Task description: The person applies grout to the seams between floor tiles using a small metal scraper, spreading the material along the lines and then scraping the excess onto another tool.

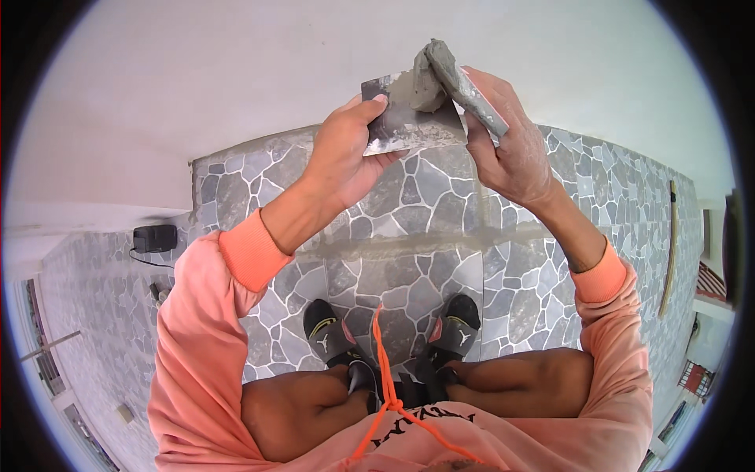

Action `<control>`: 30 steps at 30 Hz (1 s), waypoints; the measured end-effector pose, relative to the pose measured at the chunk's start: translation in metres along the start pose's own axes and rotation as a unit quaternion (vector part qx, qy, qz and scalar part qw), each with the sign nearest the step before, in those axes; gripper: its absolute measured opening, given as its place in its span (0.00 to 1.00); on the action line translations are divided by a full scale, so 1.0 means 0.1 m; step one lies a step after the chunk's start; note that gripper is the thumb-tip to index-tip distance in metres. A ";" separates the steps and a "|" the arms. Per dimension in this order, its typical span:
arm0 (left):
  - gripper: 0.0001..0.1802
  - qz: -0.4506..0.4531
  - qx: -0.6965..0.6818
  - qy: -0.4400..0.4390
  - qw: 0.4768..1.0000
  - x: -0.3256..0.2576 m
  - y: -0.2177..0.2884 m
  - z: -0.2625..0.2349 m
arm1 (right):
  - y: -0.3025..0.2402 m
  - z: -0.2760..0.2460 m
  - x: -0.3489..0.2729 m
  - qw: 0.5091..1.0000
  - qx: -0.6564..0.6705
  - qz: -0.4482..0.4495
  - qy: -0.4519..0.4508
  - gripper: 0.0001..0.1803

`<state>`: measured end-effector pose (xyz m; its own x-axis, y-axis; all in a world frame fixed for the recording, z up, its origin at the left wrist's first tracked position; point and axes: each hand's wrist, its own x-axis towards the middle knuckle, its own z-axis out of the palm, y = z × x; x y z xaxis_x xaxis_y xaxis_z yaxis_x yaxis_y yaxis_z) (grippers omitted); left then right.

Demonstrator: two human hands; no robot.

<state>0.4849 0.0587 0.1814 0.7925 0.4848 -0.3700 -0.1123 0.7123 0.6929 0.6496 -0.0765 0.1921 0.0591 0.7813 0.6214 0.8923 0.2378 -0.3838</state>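
Observation:
In front of me, near the pale wall, my left hand (346,138) grips a flat metal plate (391,130) by its left edge, thumb on top. White and grey smears cover its face. My right hand (515,145) is closed around a flat scraper blade (476,102), held tilted over the plate's right side. A lump of wet grey mortar (427,85) sits between the two tools, and more clings along the scraper's upper end. Whether the scraper has a handle is hidden by my right hand, whose skin is dusted with pale residue.
The wall (259,71) meets a floor of grey stone-pattern tiles (440,189). A mortar-coloured seam (409,245) crosses the tiles before my shoes (456,322). At left stands a black box with a cable (155,238); a long wooden stick (669,244) lies at right.

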 end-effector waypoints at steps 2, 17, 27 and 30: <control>0.09 0.007 -0.010 -0.018 1.000 0.02 -0.01 -0.02 | 0.01 -0.03 0.00 0.996 -0.036 -0.080 -0.031 0.37; 0.17 -0.001 0.020 -0.046 0.999 0.08 -0.15 -0.20 | 0.29 0.01 -0.49 0.977 -0.157 -0.029 -0.143 0.41; 0.18 0.007 0.068 -0.069 0.995 0.16 -0.07 -0.20 | 0.41 -0.32 -0.63 0.915 -0.021 0.343 -0.212 0.21; 0.18 0.000 0.088 -0.059 0.994 0.23 -0.03 -0.29 | 0.36 -0.58 -0.58 0.830 0.227 0.482 -0.163 0.20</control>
<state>0.4865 0.0823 0.1526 0.8584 0.4144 -0.3025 -0.0136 0.6077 0.7941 0.7044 -0.1466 0.1823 0.4588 0.8314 -0.3137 0.2356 -0.4542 -0.8592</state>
